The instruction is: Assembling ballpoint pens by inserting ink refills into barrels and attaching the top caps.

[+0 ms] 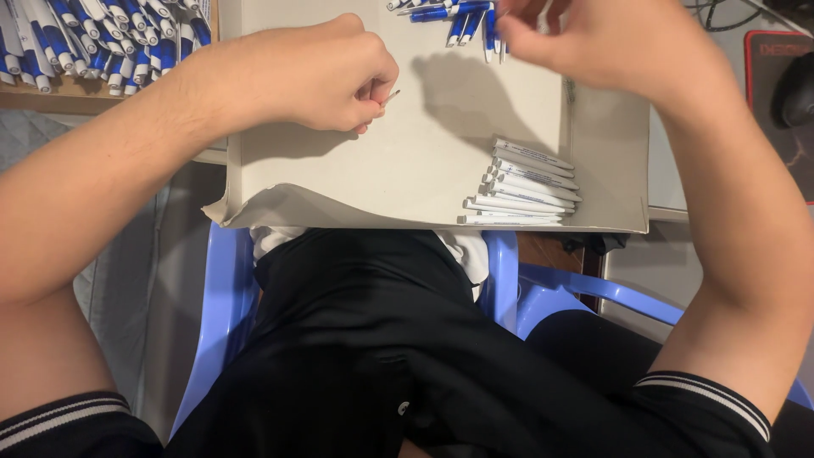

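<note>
A thin pen refill (391,96) is pinched in the closed left hand (326,72) above the shallow cardboard tray (407,161), tip exposed as if for fitting, while the right hand (585,42), fingers gathered, is held by the blue-and-white pens (462,13), its grip not discernible.

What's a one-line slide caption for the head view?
Left hand pinches a thin pen part over a cardboard tray; right hand reaches toward blue-and-white pens.

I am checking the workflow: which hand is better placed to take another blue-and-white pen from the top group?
Probably the right hand: it hovers beside the blue-and-white plastic pens. The left hand pinches a thin part.
</note>
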